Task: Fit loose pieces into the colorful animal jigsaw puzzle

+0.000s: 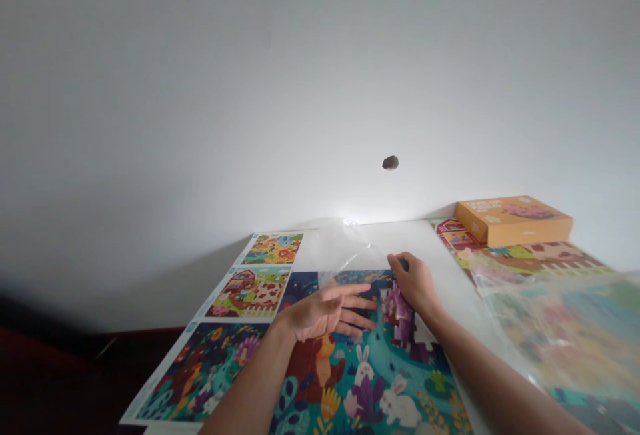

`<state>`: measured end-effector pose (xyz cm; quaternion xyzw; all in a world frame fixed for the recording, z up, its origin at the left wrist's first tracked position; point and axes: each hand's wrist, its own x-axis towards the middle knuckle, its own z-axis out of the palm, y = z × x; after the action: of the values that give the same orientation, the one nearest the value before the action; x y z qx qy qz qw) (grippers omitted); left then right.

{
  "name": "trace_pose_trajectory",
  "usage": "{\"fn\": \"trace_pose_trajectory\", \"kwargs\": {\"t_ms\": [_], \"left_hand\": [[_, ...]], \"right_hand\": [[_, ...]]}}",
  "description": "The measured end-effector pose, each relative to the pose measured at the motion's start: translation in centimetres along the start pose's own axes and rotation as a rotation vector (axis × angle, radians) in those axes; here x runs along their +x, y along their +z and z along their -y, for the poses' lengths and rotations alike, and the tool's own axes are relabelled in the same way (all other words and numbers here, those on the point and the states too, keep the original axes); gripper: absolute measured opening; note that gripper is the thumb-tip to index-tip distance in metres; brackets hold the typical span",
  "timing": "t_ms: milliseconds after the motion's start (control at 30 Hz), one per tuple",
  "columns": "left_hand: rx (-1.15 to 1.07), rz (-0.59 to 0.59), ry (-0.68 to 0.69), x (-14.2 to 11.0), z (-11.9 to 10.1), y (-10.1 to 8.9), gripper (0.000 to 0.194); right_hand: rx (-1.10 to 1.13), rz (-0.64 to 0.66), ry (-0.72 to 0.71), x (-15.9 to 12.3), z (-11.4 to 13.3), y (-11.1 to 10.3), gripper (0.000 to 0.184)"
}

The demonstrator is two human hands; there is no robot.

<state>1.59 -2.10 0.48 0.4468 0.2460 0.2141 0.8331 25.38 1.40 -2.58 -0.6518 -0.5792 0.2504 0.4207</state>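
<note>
Puzzle (370, 368) flat on table (430, 238), under assembly. Left hand (327, 312) spread flat, released, above it; right hand (415, 285) pinching clear plastic wrap (350, 252) at far edge. Next, likely: peeling wrap away carefully.

A teal puzzle (380, 382) printed with white rabbits, an orange box (513, 220), a white wall (250, 88).
</note>
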Motion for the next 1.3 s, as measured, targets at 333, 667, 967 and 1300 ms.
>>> {"fn": "trace_pose_trajectory", "kwargs": {"t_ms": [333,667,967,1300], "left_hand": [[0.232,-0.156,0.196,3.1,1.9,2.1,0.064],[0.321,-0.272,0.23,3.0,1.9,1.8,0.049],[0.381,-0.375,0.346,3.0,1.5,1.8,0.047],[0.436,-0.426,0.452,3.2,1.6,1.2,0.04]], "right_hand": [[0.194,0.036,-0.123,-2.8,1.6,2.2,0.03],[0.155,0.004,-0.226,-3.3,2.7,0.4,0.02],[0.524,0.158,-0.049,-3.5,2.7,1.0,0.033],[0.647,0.433,0.034,-3.6,2.7,1.0,0.046]]}}
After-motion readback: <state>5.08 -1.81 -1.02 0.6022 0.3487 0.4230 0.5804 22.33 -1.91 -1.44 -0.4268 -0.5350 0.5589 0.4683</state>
